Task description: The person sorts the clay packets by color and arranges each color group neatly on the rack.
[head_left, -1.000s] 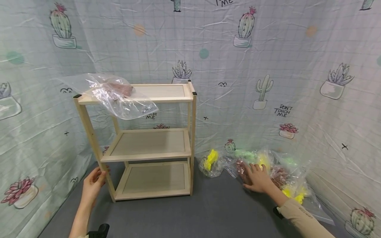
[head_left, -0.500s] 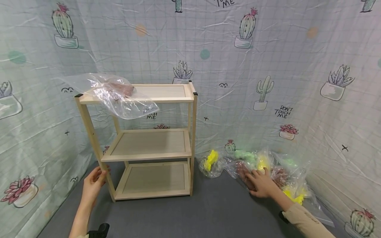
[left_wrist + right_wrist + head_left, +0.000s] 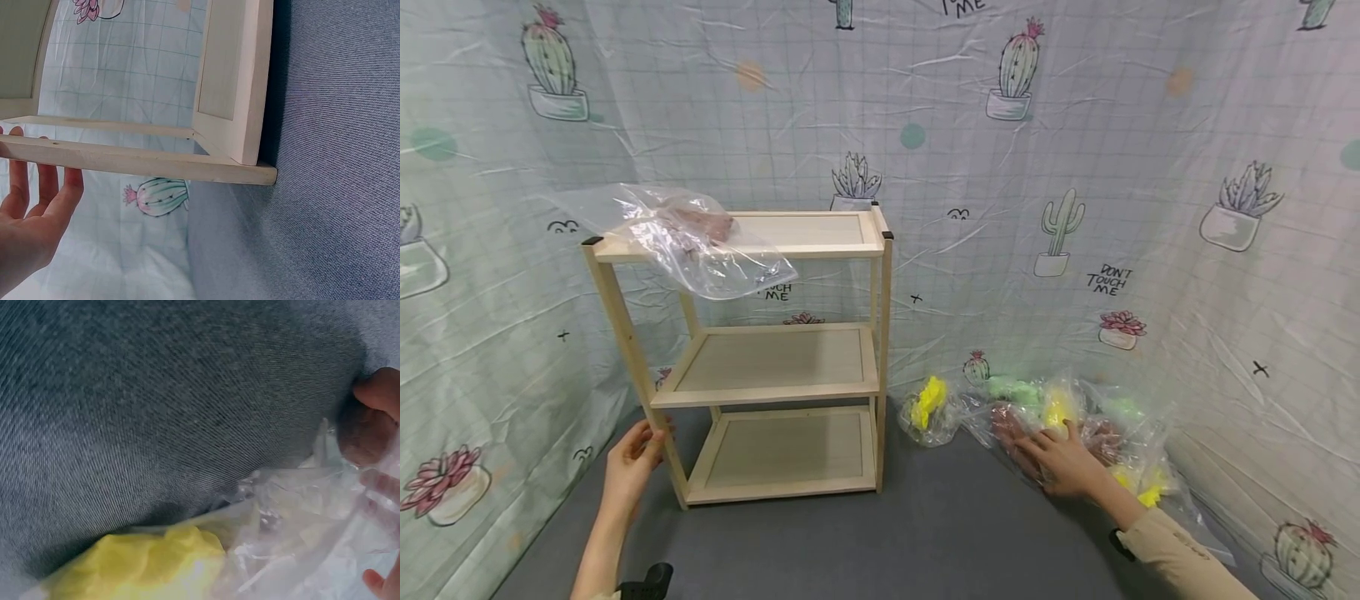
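A light wooden three-tier shelf (image 3: 767,399) stands on the dark grey tabletop at left. My left hand (image 3: 631,463) grips its front left post low down; in the left wrist view the fingers (image 3: 45,187) lie around the post (image 3: 125,160). At right, my right hand (image 3: 1063,462) holds a reddish-brown item (image 3: 1011,433) in a clear plastic bag, at the front of a pile of bags. The right wrist view has the thumb (image 3: 382,389) against that brown item (image 3: 362,434), with fingers partly hidden behind plastic. The item's kind is unclear.
Another clear bag (image 3: 760,271) with a brownish item lies on the top tier, drooping over the front edge. A bag with a yellow item (image 3: 930,400) sits beside the shelf. Several bags with green, yellow (image 3: 1060,407) and brown items crowd the right, near the cactus-print curtain (image 3: 970,275).
My right hand has slid slightly right and toward me, its fingers closing in on the brown bagged item. My left hand stays on the post.
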Demonstrator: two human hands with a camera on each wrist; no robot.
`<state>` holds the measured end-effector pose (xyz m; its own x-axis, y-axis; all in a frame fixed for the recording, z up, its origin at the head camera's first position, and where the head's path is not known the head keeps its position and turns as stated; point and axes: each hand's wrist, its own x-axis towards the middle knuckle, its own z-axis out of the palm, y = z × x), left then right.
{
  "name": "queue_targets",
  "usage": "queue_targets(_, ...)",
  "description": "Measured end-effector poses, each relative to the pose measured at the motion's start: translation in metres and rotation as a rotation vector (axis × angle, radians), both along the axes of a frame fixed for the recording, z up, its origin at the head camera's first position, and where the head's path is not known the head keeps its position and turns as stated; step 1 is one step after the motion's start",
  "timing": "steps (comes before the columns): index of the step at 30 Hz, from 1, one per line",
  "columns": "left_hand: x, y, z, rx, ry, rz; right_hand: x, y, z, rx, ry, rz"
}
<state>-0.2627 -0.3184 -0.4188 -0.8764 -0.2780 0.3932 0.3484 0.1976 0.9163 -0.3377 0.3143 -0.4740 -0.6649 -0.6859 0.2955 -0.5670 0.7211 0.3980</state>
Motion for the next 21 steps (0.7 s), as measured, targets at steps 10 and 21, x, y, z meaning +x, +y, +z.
queue_targets(10, -0.073, -0.071, -0.092, 0.006, 0.073, -0.055, -0.001, -0.014, -0.005, -0.092, 0.104, 0.126)
queue_targets(21, -0.038, -0.04, -0.049, 0.043, 0.076, -0.075, 0.003, -0.02, -0.006, -0.03, 0.03, 0.143)
